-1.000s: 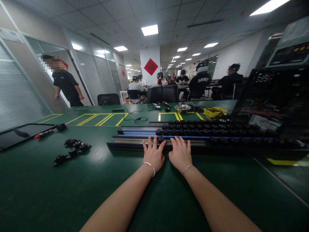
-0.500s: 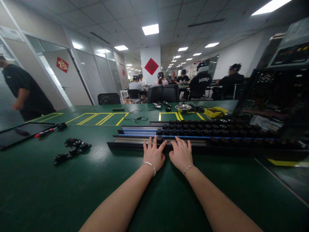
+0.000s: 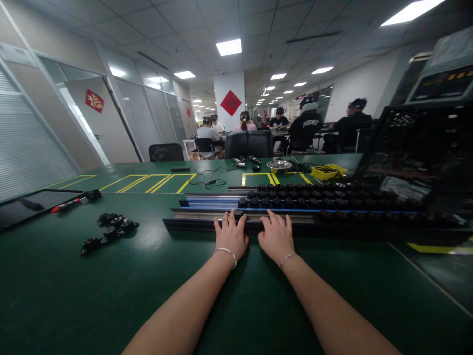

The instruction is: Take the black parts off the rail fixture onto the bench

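Across the table [image 3: 177, 301] lie long rails [image 3: 215, 200], side by side, with rows of small parts [image 3: 299, 202] along their right portions. One block [image 3: 238, 212] sits apart toward the left of the front rail, just beyond the left hand [image 3: 232, 236]; the right hand [image 3: 276, 237] is at that rail's near edge, just right of it. Left of the rails lie loose parts [image 3: 113, 228], then a tool [image 3: 68, 204] and a flat panel [image 3: 35, 209]. Behind the rails stand a bowl [image 3: 279, 166] and, to its right, a basket [image 3: 328, 172].

Ceiling lights [image 3: 229, 47] glow — white pillar [image 3: 229, 82] behind black chairs [image 3: 236, 144], slatted blinds [image 3: 27, 130] at left.
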`<state>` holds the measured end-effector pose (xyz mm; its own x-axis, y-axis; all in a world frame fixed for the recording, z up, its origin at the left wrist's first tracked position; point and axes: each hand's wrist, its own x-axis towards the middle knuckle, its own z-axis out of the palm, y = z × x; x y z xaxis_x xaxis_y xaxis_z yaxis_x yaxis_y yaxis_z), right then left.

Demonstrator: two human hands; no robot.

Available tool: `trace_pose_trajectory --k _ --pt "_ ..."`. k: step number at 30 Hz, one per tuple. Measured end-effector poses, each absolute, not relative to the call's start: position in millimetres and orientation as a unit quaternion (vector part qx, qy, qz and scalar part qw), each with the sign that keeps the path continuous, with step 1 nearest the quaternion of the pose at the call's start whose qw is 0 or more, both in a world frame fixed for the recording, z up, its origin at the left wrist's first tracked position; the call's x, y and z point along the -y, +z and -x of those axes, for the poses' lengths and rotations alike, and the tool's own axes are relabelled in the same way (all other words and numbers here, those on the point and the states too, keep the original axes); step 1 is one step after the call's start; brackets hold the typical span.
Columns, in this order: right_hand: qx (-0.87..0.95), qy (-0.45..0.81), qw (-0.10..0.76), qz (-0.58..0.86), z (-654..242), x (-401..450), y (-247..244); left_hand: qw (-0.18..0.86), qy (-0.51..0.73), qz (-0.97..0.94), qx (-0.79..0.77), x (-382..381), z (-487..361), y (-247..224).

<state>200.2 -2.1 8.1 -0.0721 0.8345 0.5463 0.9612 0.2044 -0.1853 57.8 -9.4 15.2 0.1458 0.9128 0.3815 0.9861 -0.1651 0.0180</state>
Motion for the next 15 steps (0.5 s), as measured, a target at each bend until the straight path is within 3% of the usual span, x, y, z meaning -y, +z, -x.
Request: trace_pose_trajectory --k 15 --pt "0.723 -0.100 0.267 0.629 -201.0 2.4 10.0 0.141 -0.145 0.714 0.670 5.3 -48.5 15.1"
